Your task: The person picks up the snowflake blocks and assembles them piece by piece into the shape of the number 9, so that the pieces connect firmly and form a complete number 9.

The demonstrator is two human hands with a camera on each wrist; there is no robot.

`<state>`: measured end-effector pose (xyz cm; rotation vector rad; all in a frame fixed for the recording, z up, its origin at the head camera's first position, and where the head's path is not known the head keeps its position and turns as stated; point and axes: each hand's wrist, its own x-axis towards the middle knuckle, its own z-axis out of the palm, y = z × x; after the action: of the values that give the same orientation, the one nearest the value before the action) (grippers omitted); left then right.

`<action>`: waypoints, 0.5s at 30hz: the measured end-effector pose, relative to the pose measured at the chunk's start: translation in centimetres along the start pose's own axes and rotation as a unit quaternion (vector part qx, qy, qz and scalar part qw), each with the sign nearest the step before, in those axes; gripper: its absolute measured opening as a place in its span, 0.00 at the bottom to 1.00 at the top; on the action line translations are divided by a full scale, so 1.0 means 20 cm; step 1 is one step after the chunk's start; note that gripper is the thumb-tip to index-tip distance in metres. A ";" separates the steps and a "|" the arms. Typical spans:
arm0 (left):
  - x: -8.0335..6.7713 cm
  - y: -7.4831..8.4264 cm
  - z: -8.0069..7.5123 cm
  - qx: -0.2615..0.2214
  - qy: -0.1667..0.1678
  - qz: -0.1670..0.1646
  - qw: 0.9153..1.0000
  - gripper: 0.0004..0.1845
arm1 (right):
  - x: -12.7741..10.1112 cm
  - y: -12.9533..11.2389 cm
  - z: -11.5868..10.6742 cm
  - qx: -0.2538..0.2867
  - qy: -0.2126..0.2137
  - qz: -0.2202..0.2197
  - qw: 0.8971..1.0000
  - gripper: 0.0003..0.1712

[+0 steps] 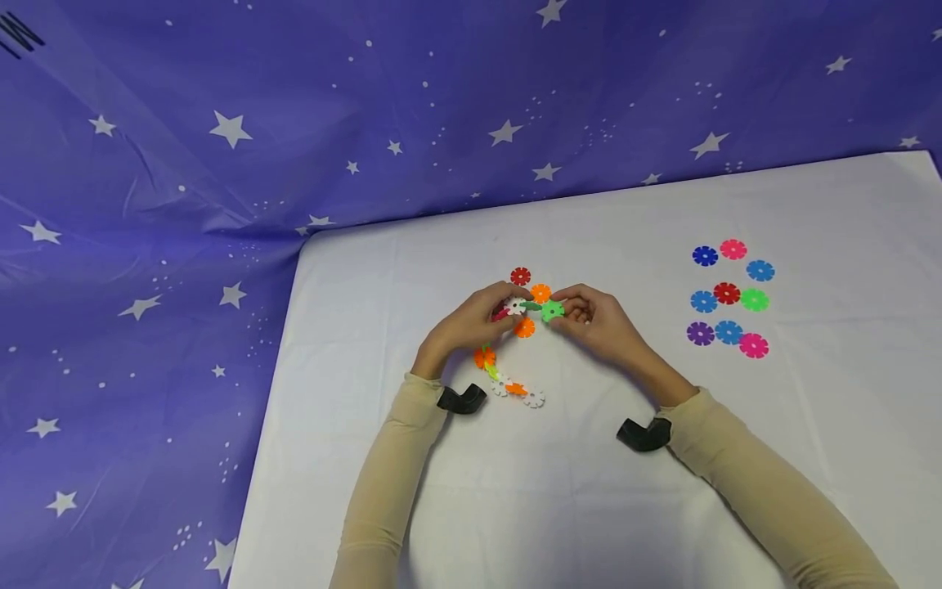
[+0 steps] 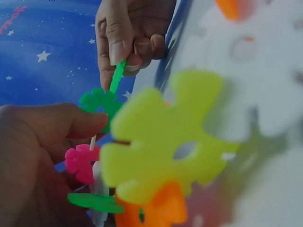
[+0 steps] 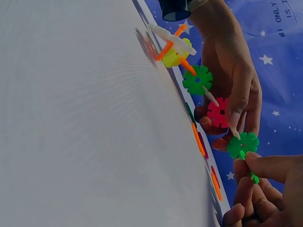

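Note:
My left hand (image 1: 474, 319) pinches the far end of a chain of slotted plastic flower discs, near a white disc (image 1: 514, 306) and a darker green disc (image 3: 243, 144). Between the thumb and fingers of my right hand (image 1: 602, 325) is a bright green disc (image 1: 553, 312), its edge meeting the darker green one. From the left hand the chain hangs toward the person, with a pink disc (image 3: 218, 112), another green disc (image 3: 197, 80) and a yellow disc (image 2: 156, 142) among its links. Orange and white discs (image 1: 534, 398) form its near end.
Around the hands lie a red disc (image 1: 520, 276) and orange discs (image 1: 540, 293) on the white tablecloth (image 1: 545, 507). Several loose discs in blue, red, pink, purple and green, including a purple disc (image 1: 701, 334), are grouped at the right. A starry purple cloth (image 1: 412, 106) hangs behind.

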<state>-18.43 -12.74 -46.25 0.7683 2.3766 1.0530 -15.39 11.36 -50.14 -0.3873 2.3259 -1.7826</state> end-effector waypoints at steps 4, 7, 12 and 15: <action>0.00 0.00 0.00 0.002 0.004 0.000 1.000 0.19 | 0.00 0.00 0.00 0.007 -0.001 0.003 1.000 0.20; 0.00 0.00 0.00 0.000 0.006 0.000 1.000 0.19 | 0.00 0.00 -0.01 0.012 -0.002 0.005 1.000 0.20; 0.01 0.00 0.01 -0.010 0.002 0.008 1.000 0.19 | 0.00 -0.01 -0.02 0.021 0.000 -0.005 1.000 0.20; 0.01 0.00 0.01 -0.019 0.001 0.016 1.000 0.18 | -0.01 -0.01 -0.02 0.025 0.001 -0.012 1.000 0.20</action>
<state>-18.44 -12.54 -46.36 0.7934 2.3455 1.1085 -15.38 11.65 -49.92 -0.4075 2.2825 -1.8499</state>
